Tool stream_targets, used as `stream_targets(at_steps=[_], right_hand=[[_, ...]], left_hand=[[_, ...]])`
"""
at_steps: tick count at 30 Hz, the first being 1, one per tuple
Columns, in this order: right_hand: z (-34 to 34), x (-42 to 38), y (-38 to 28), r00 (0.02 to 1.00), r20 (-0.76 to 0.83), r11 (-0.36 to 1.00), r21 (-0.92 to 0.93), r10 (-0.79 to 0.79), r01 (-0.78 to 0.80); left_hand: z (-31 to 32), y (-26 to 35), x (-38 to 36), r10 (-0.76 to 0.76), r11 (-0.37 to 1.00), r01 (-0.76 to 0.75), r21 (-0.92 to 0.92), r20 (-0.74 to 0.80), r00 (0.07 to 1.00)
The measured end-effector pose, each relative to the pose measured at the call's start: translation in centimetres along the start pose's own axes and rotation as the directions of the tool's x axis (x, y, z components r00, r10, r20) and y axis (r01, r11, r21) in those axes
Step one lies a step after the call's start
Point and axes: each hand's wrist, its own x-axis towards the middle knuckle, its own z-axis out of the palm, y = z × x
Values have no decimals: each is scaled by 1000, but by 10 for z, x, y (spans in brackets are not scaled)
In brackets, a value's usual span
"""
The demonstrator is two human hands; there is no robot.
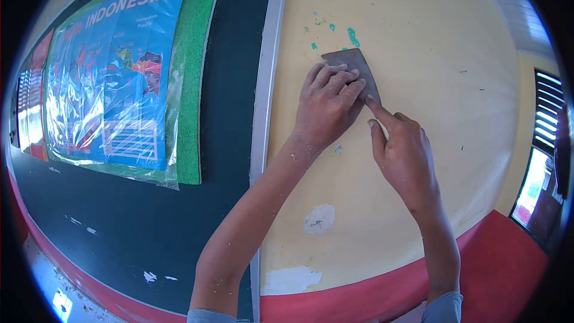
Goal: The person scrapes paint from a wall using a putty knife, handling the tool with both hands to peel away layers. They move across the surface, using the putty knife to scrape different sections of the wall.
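Note:
A scraper [355, 61] with a wide, dull grey blade lies against the cream wall [436, 143], just below some green paint spots [353, 37]. My left hand [329, 103] is laid over the blade, its bent fingers pressing on it. My right hand [405, 154] is closed around the handle, which is mostly hidden, with the index finger stretched along the lower end of the blade. Pale dust and flakes cling to both hands and forearms.
Left of a light vertical strip [270, 84] is a dark board [230, 113] bearing a plastic-covered Indonesia map [110, 78] on green backing. Lower down, the wall shows bare white patches [318, 219] above a red band [359, 299]. A louvred window [547, 110] stands far right.

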Motion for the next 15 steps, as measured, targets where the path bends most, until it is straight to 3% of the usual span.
stream_targets(at_steps=[6,9,12,15], right_hand=[[-7,17,-17,995,-46,993,-70,-94,91],[-16,8,-26,999,40,1000,-26,-14,15],[-3,12,-28,1000,-23,987,-163,-14,11],[-13,8,-24,999,-1,998,-60,-36,36]], left_hand=[[-5,-5,11,-96,993,101,62,-71,993],[-10,-3,6,-94,995,95,24,-49,994],[-10,-10,8,-95,995,96,14,-57,994],[-10,-7,6,-102,995,102,-7,-61,993]])
